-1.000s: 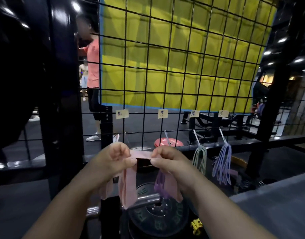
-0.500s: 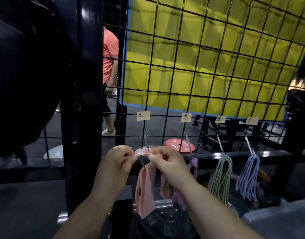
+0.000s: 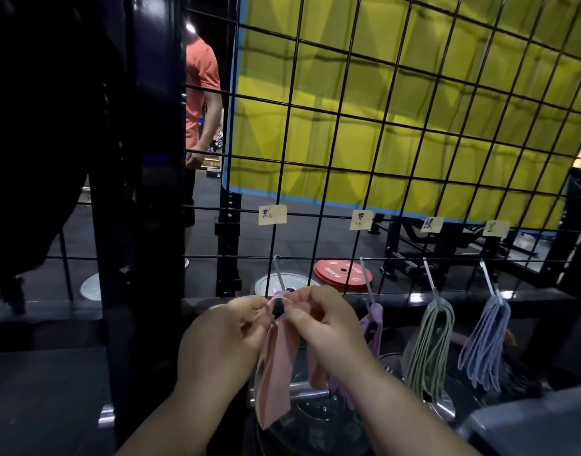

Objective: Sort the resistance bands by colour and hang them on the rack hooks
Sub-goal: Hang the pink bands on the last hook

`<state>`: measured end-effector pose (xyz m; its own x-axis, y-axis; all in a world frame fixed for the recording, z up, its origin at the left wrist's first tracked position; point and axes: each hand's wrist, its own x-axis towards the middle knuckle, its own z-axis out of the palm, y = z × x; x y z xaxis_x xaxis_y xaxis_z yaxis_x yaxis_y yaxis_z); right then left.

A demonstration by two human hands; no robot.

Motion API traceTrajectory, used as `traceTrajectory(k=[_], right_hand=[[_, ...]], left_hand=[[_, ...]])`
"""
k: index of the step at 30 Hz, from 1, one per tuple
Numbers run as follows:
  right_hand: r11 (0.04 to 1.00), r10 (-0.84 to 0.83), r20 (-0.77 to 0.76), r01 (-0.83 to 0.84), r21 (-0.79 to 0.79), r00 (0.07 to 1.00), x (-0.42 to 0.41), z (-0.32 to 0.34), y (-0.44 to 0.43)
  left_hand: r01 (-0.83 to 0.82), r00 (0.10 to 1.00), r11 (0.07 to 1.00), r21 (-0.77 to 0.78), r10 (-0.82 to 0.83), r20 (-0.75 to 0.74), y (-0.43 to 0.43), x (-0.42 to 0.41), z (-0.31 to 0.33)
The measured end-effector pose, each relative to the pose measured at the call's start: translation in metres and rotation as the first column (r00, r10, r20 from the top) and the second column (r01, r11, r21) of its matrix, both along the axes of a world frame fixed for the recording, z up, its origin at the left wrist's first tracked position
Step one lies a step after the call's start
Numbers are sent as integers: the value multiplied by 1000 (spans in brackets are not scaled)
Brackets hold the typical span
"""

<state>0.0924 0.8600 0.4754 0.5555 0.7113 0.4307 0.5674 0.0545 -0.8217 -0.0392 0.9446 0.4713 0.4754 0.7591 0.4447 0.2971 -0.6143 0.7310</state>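
**Pink band at the first hook, held in both hands**

- Pink band [image 3: 276,366]: pinched at its top fold from both sides. Folded lengths hanging straight down between the wrists, in front of a black weight plate [image 3: 315,429]. Top fold right at the tip of the first hook [image 3: 279,274]; over the hook or only against it, cannot tell.
- Left hand [image 3: 223,340]: fingers curled, thumb and fingertips pinching the left side of the fold.
- Right hand [image 3: 318,320]: curled likewise, pinching the right side.
- Wire rack [image 3: 348,126]: black grid, with paper labels [image 3: 272,214] along one row and a hook below each.
- Second hook [image 3: 366,278]: purple bands [image 3: 373,327], partly hidden behind the right hand.
- Third hook [image 3: 430,279]: green bands [image 3: 428,343], hung in a bunch.
- Fourth hook [image 3: 489,281]: blue bands [image 3: 483,343], hung in a bunch.
- Behind the grid: yellow curtain [image 3: 414,93]; red weight plate [image 3: 343,274] flat on the floor; person in an orange shirt [image 3: 200,77] standing at far left.
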Motion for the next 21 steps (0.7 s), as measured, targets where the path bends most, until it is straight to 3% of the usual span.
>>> traceTrajectory(k=[3,9,14,21], right_hand=[[999,44,-64,-42,31,997,-1,-4,0],[1000,10,-96,-8,15,995,-3,-7,-6],[999,13,-89,-10,36,996,-1,-9,-7],[998,-5,-55,8,54,998,-3,-16,-11]], left_hand=[[45,997,998,-36,-42,63,-2,-2,1],[59,998,994,93,-60,5,-3,-1,-4],[168,986,985,-27,-168,-7,-9,-4,-6],[166,986,986,-13,-166,-31,-7,-7,-9]])
